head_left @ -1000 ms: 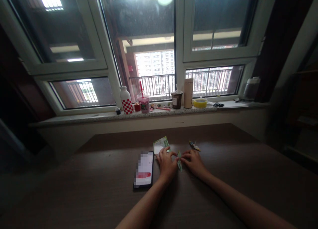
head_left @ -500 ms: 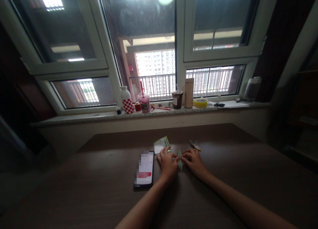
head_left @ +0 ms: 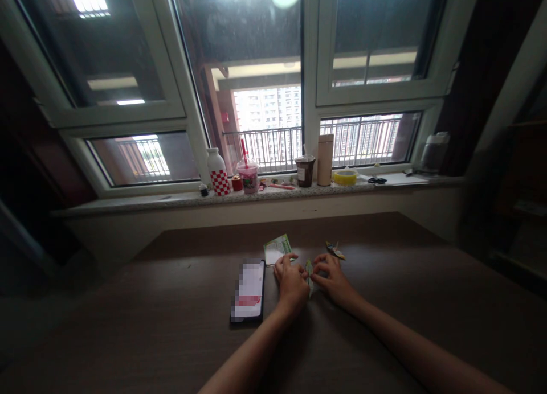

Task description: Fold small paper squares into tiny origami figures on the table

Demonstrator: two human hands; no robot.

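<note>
Between my hands is a narrow green piece of folded paper (head_left: pixel 309 269), standing lengthwise over the brown table (head_left: pixel 205 291). My left hand (head_left: pixel 292 280) grips its left side with thumb and fingers close together. From the right, my right hand (head_left: pixel 333 277) pinches the same paper with thumb and forefinger. Just beyond my left hand lies a green-and-white printed paper packet (head_left: pixel 277 249). A phone (head_left: pixel 248 291) with a lit, partly blurred screen rests left of my left hand. Past my right fingertips sits a small folded paper figure (head_left: pixel 335 250) with yellow and dark patches.
Along the windowsill (head_left: pixel 179 201) stand a red-checked white bottle (head_left: pixel 219 172), a pink cup with a straw (head_left: pixel 248 175), a dark drink cup (head_left: pixel 305 172), a tan flask (head_left: pixel 325 160), a yellow tape roll (head_left: pixel 345 178) and black scissors (head_left: pixel 377 180).
My left hand has turned slightly and shifted a little toward me and rightward. The folded paper has moved slightly nearer to me. Phone, packet and paper figure stay in place.
</note>
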